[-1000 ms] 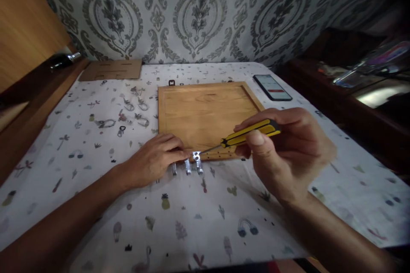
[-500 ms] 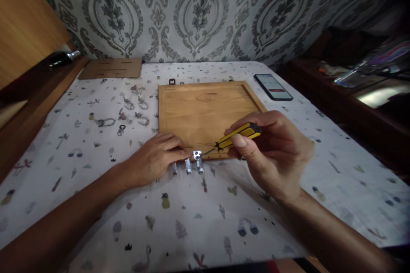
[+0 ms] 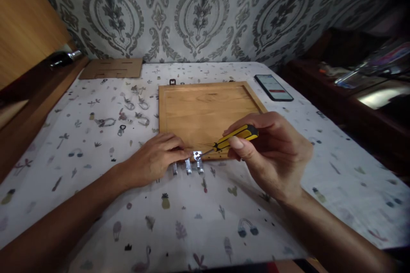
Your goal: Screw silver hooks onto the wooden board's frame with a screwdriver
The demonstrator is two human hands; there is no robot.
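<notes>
A wooden board [image 3: 205, 111] with a raised rim lies flat on the table. Along its near edge sit three shiny metal hooks [image 3: 199, 164], their curved ends reaching past the edge toward me. My left hand [image 3: 162, 155] rests on the board's near left corner, fingers bent together, thumb and fingertips pressed at the hooks and partly covering them. Pinched in my right hand [image 3: 272, 153] is a small yellow and black screwdriver [image 3: 235, 137], tilted down to the left. Its thin tip meets the rightmost hook's plate; whether it sits in a screw I cannot make out.
Several wire-like metal pieces [image 3: 141, 102] lie loose on the patterned tablecloth [image 3: 179, 213] at the left. Brown cardboard [image 3: 112, 68] stays at the back left, a phone [image 3: 273, 87] at the back right. Wooden furniture [image 3: 35, 106] borders the left side.
The screwdriver handle has shifted slightly left and lower, with its tip still at the rightmost hook. My left hand and the board look unmoved.
</notes>
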